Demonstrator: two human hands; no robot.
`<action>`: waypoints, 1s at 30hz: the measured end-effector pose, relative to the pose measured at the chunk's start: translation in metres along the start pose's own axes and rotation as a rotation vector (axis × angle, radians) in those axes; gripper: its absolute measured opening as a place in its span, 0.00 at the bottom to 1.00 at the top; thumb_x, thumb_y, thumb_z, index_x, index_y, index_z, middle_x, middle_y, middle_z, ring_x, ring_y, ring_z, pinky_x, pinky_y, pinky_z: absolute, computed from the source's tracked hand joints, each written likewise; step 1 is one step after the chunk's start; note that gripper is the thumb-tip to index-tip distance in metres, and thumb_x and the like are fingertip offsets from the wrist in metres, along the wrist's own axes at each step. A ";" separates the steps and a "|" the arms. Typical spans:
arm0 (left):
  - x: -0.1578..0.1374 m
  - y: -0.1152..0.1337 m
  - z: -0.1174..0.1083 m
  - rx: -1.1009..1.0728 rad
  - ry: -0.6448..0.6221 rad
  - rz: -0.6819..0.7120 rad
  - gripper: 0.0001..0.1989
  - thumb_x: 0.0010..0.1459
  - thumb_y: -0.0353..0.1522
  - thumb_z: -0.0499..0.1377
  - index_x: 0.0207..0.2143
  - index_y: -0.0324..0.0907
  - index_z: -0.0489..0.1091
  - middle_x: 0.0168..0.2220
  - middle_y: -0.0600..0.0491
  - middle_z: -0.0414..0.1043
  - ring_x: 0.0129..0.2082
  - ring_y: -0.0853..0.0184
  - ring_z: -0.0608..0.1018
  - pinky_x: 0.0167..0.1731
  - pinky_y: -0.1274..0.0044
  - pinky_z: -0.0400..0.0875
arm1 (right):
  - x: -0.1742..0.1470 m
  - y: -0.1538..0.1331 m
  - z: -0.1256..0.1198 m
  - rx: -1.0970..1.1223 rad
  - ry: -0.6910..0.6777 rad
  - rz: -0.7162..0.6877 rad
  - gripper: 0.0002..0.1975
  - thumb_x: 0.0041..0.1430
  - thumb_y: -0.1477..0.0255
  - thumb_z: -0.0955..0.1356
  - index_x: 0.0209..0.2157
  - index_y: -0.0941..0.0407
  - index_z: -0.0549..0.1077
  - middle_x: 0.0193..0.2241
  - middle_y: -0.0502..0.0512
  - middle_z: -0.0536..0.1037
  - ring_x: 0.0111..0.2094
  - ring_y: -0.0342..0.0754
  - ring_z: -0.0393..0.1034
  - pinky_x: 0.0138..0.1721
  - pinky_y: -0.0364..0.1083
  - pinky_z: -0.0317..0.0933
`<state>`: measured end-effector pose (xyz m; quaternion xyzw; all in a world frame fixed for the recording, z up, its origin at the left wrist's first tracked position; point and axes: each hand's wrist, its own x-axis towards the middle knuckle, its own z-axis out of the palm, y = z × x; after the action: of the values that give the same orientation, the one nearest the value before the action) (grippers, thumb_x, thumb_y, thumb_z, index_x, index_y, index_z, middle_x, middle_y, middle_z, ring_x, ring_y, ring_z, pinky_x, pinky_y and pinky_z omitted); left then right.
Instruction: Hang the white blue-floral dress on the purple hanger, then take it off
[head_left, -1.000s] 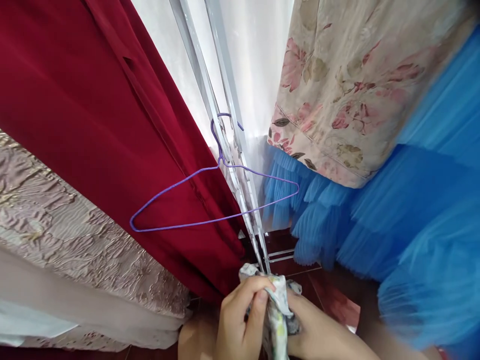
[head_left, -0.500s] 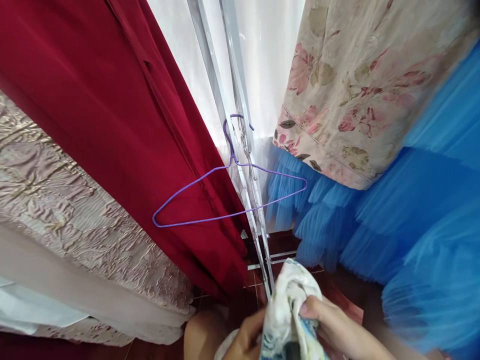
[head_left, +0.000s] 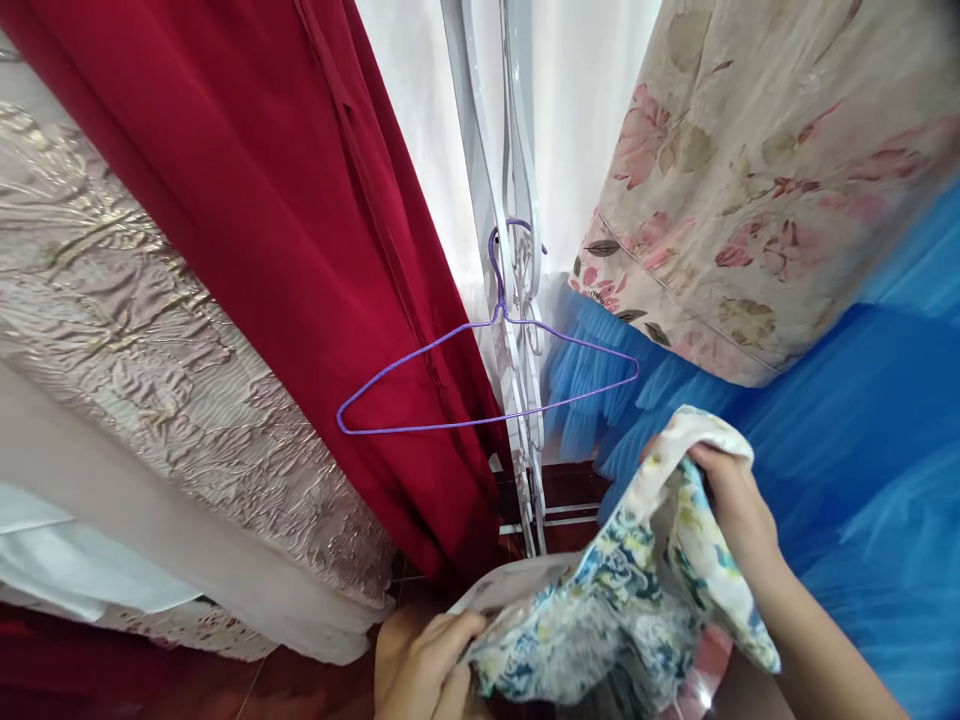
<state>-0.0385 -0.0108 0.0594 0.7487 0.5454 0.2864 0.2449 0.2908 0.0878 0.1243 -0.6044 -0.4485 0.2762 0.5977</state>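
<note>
A white garment with a blue, green and yellow floral pattern [head_left: 607, 560] is stretched between my two hands at the lower right. My left hand [head_left: 435, 660] grips its lower left edge, fingers curled over the cloth. Higher up, my right hand [head_left: 739, 505] is closed on the white upper edge, which folds over the fingers. Beyond the garment, an unloaded purple hanger [head_left: 431, 428] hangs by its hook on the white rack [head_left: 517, 375]. Neither hand touches the hanger.
Long clothes surround the rack: red fabric [head_left: 300, 220] and textured pinkish-gold fabric [head_left: 165, 330] on the left, a cream floral garment [head_left: 720, 200] and blue ruffled tulle [head_left: 862, 450] on the right. White fabric [head_left: 592, 130] hangs behind. Dark red tiles [head_left: 225, 690] show below.
The garment, bunched up before, is now spread wider and raised. My right hand has moved up and right, my left hand to the left. The view has shifted slightly left.
</note>
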 end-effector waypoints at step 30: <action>0.120 -0.019 -0.182 0.379 0.667 -0.050 0.20 0.53 0.26 0.52 0.40 0.44 0.82 0.41 0.53 0.80 0.41 0.62 0.80 0.43 0.72 0.72 | 0.039 -0.008 0.066 -0.092 -0.554 -0.417 0.18 0.70 0.58 0.61 0.43 0.55 0.76 0.43 0.56 0.81 0.45 0.59 0.75 0.46 0.50 0.64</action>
<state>-0.1492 0.1198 0.1962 0.6329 0.6565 0.4022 -0.0815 0.2491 0.1523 0.1313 -0.4281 -0.7194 0.2813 0.4690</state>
